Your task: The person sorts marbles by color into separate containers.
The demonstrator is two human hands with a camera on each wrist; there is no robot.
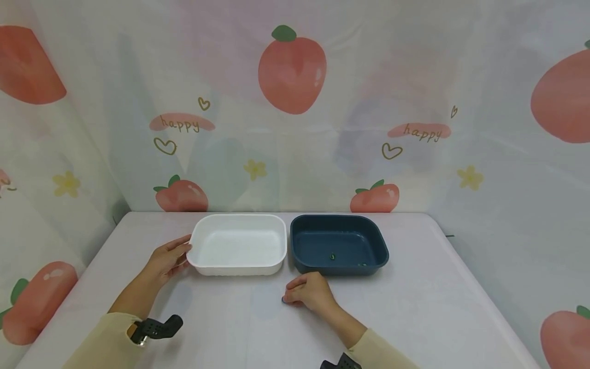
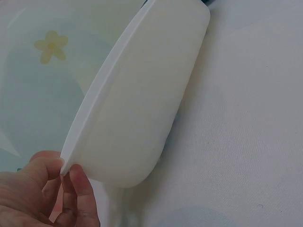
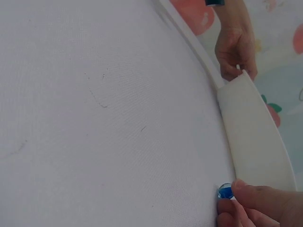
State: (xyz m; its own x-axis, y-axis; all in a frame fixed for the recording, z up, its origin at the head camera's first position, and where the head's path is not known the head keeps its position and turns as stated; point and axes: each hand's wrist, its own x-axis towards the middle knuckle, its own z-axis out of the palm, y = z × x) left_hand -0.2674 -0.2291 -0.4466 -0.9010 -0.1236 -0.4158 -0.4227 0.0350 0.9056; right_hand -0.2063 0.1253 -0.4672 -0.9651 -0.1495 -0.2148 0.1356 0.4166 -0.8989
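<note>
At the left end of a white rectangular basin (image 1: 237,241), my left hand (image 1: 168,261) pinches the rim between thumb and fingers, as the left wrist view shows close up. The basin stands upright on the table, with nothing visible inside. My right hand (image 1: 311,292) is in front of the gap between the two basins. Between its thumb and fingertips it holds a small clear glass marble (image 3: 225,191) with blue inside. Right of the white basin stands a dark blue basin (image 1: 338,240) of similar shape. Small clear-and-green pieces, like marbles (image 1: 332,256), lie on its floor.
A white cloth (image 1: 221,318) covers the table. Both basins stand near its back edge, close side by side. Behind rises a printed curtain (image 1: 322,154) with peaches and flowers. Each wrist carries a black camera mount (image 1: 159,328).
</note>
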